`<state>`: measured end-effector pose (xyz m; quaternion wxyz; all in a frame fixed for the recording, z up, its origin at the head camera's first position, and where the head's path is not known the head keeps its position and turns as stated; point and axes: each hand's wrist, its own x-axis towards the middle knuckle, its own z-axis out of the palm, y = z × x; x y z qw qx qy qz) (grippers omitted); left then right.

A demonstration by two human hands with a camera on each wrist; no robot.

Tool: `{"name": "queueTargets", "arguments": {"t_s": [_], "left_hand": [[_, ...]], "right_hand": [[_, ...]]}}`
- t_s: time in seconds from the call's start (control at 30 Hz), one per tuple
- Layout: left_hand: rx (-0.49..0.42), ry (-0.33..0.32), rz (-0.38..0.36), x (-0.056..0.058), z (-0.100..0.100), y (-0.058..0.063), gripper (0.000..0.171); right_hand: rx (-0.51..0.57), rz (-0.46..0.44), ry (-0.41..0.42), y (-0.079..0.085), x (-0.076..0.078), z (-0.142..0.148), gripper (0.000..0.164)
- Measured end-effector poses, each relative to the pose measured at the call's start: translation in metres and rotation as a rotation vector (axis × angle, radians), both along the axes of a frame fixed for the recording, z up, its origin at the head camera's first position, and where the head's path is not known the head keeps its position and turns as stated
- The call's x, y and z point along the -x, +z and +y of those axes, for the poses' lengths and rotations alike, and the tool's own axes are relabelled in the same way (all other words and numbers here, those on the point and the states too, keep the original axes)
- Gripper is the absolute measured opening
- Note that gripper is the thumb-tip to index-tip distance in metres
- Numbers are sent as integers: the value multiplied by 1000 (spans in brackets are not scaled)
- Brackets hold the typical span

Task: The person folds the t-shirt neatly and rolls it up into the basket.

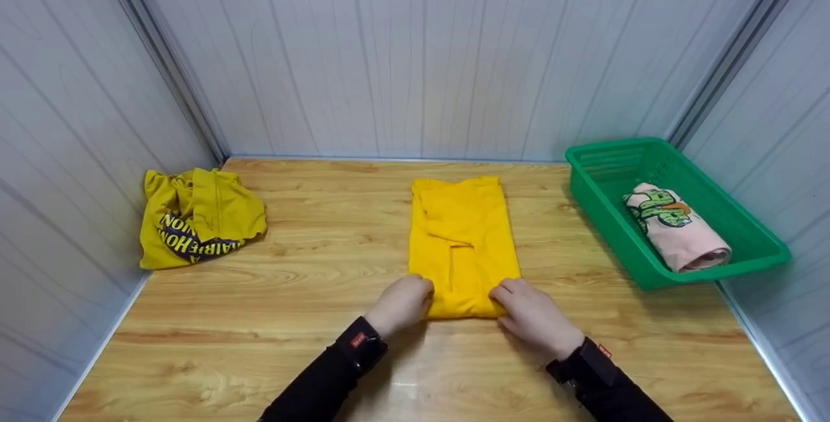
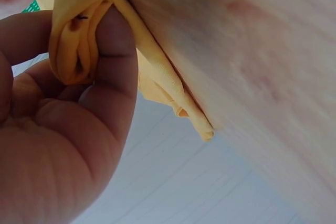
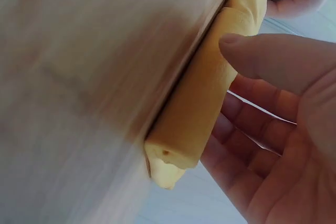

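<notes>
A yellow garment (image 1: 463, 227) lies folded into a long strip on the wooden table, its near end turned into a thick roll. At the roll's left end, my left hand (image 1: 403, 305) grips the cloth. The left wrist view shows fingers (image 2: 118, 51) curled round the layered end of the roll (image 2: 73, 51). My right hand (image 1: 537, 315) holds the right end. In the right wrist view its thumb (image 3: 252, 59) presses the near side of the roll (image 3: 189, 103), with the other fingers on the far side.
A green basket (image 1: 609, 231) stands at the right, holding a rolled pink garment (image 1: 687, 234) with a green print. On the left, a crumpled mustard-yellow garment (image 1: 224, 205) with dark lettering lies against the wall. Pale panel walls (image 1: 389, 52) enclose the table (image 1: 311, 266) on three sides.
</notes>
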<state>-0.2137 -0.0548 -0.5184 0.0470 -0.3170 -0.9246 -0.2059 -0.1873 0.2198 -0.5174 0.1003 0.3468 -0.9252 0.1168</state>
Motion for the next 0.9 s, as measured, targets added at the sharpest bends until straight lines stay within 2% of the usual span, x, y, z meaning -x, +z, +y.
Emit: {"name": "queueTargets", "arguments": {"t_s": [0.13, 0.33, 0.43, 0.53, 0.63, 0.9], "left_hand": [[29, 32, 74, -4, 0, 0, 13], [241, 75, 307, -14, 6, 4, 7], [290, 73, 368, -23, 12, 10, 7], [294, 69, 371, -30, 16, 13, 6], [298, 68, 341, -33, 18, 11, 7], [291, 76, 323, -33, 20, 3, 13]], "right_hand": [[-1, -16, 3, -1, 3, 1, 36], [7, -52, 3, -2, 7, 3, 36], [1, -59, -2, -3, 8, 4, 36], [-1, -61, -7, -3, 8, 3, 35], [-2, -62, -11, -3, 8, 2, 35], [-5, -57, -13, -3, 8, 2, 37]]}}
